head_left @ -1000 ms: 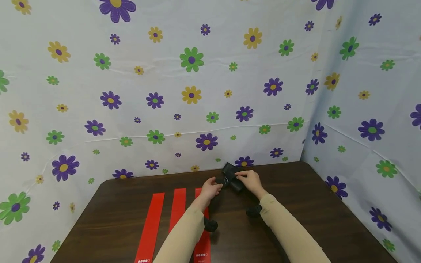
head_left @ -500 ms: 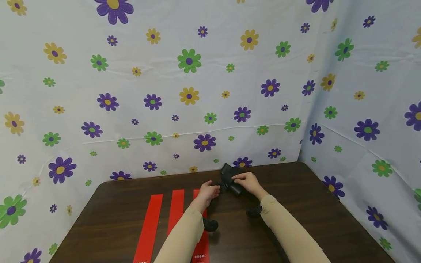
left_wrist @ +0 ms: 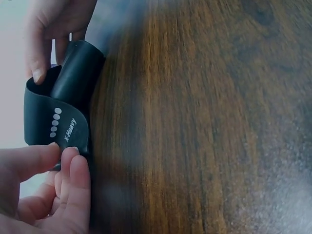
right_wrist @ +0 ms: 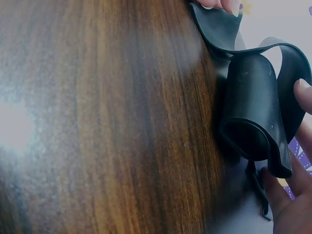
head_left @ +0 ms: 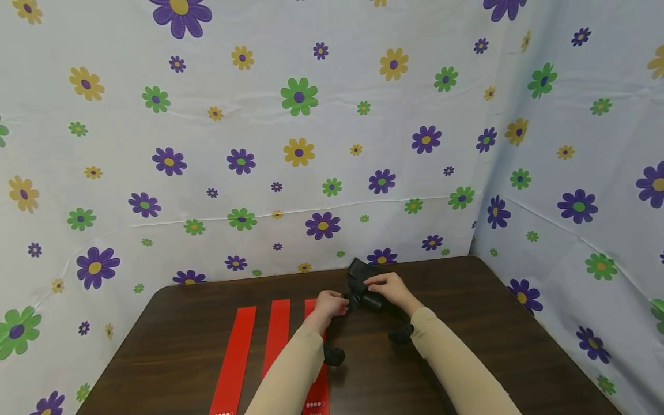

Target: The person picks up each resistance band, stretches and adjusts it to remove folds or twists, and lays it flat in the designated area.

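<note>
A curled black band (head_left: 358, 285) fills the way straight across between my left hand (head_left: 331, 304) and my right hand (head_left: 390, 288). Behind it, flowered cloth (head_left: 270, 225) walls off the back of the table (head_left: 482, 311). Nearer me, a lane of bare wood runs between my forearms, narrowed by dark knobs (head_left: 334, 355) at the wrists. Rightward, wood stretches to the table's side edge. Leftward, red strips (head_left: 234, 357) lie flat, leaving room above.

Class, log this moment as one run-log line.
left hand: pinches end of black band | right hand: holds band's loop | band: partly curled, printed x-Heavy | red strips: on table
</note>
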Tool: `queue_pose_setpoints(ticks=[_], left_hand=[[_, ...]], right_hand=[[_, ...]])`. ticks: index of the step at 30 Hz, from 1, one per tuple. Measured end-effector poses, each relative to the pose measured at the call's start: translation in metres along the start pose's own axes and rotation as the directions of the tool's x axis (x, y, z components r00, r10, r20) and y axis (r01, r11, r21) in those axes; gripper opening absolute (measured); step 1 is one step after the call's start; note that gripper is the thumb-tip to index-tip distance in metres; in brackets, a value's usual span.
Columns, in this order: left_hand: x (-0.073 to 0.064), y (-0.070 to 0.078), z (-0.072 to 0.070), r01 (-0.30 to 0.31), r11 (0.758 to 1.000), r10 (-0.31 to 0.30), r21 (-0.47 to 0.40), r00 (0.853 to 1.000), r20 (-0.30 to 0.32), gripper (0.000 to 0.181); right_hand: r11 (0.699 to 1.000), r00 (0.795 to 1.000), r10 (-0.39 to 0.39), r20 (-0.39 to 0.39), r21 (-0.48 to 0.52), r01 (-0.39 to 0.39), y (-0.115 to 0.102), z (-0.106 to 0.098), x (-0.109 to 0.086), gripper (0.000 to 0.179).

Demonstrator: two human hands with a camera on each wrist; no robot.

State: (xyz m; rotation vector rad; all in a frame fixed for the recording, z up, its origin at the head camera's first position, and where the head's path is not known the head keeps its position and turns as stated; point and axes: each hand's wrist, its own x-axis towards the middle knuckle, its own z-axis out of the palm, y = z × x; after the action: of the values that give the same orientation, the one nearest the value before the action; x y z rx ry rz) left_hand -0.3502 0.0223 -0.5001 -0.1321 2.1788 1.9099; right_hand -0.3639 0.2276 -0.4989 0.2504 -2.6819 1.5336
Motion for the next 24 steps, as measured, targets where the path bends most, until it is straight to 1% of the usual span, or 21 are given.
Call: queue_pose_setpoints(ticks=[2, 5, 8, 12, 17, 20, 24], left_hand=[[0.0, 0.0, 0.0, -0.003, 1.0, 0.003, -0.003, 1.0, -0.012, 0.028], [-0.001, -0.001, 0.0, 0.007, 1.0, -0.008, -0.017, 1.0, -0.025, 0.024], [-0.003, 0.0, 0.0, 0.009, 1.0, -0.009, -0.026, 1.0, -0.026, 0.021], [-0.006, 0.001, -0.001, 0.011, 0.999, -0.012, -0.037, 0.999, -0.032, 0.02], [-0.004, 0.0, -0.005, 0.019, 0.999, -0.021, -0.046, 0.999, -0.039, 0.023], [-0.005, 0.0, -0.007, 0.007, 0.999, -0.009, -0.036, 0.999, -0.042, 0.023], [-0.01, 0.004, -0.013, -0.026, 1.0, 0.026, -0.006, 0.998, -0.056, 0.021]], right_hand=[[1.0, 1.0, 0.004, 0.0, 0.012, -0.004, 0.001, 0.0, 0.001, 0.017], [1.0, 1.0, -0.004, -0.005, 0.016, 0.004, 0.003, 0.0, 0.001, 0.018], [1.0, 1.0, -0.015, -0.022, 0.011, 0.015, 0.005, -0.001, 0.001, 0.021], [1.0, 0.998, -0.023, -0.053, -0.004, 0.023, 0.004, -0.002, 0.001, 0.028], [0.999, 0.997, -0.001, -0.083, -0.035, -0.002, 0.005, 0.0, 0.003, 0.036], [0.999, 0.996, 0.003, -0.092, -0.047, -0.008, 0.004, 0.001, 0.003, 0.035], [0.999, 0.995, -0.001, -0.096, -0.052, -0.004, 0.001, 0.004, 0.003, 0.031]])
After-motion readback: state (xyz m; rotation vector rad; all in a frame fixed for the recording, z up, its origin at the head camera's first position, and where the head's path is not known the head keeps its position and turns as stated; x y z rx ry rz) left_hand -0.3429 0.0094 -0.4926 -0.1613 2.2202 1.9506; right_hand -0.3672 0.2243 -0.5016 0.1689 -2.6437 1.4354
